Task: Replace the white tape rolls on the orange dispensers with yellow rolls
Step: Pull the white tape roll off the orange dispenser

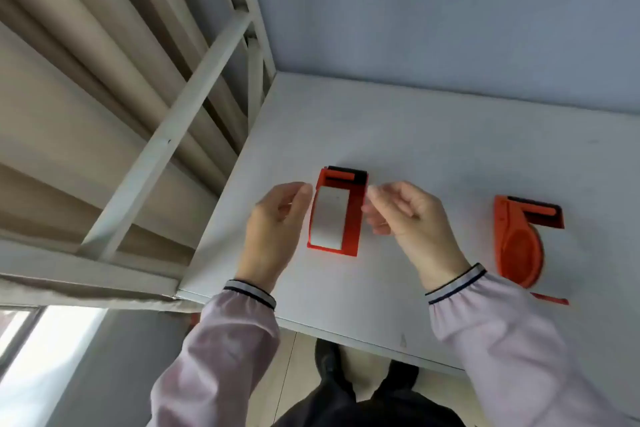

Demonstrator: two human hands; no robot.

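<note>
At the white desk [433,135], my left hand [273,229] hovers just left of the orange dispenser [337,211] that stands on its edge near the middle; its fingers [298,194] are loosely curled and narrow, thumb close to forefinger, holding nothing I can make out. The dispenser carries a white tape roll [329,220] seated between its orange side plates, a black cutter bar across its far end. My right hand [405,211] sits just right of that dispenser, fingers [375,194] bent inward with the tips bunched near its upper corner; whether they touch the plastic or pinch anything is too blurred to tell. Well right of the same dispenser, a second orange dispenser [519,239] lies flat on its side on the desk, its round housing facing up; any roll inside it is hidden. Pale pink sleeves [491,329] with striped cuffs cover both forearms.
</note>
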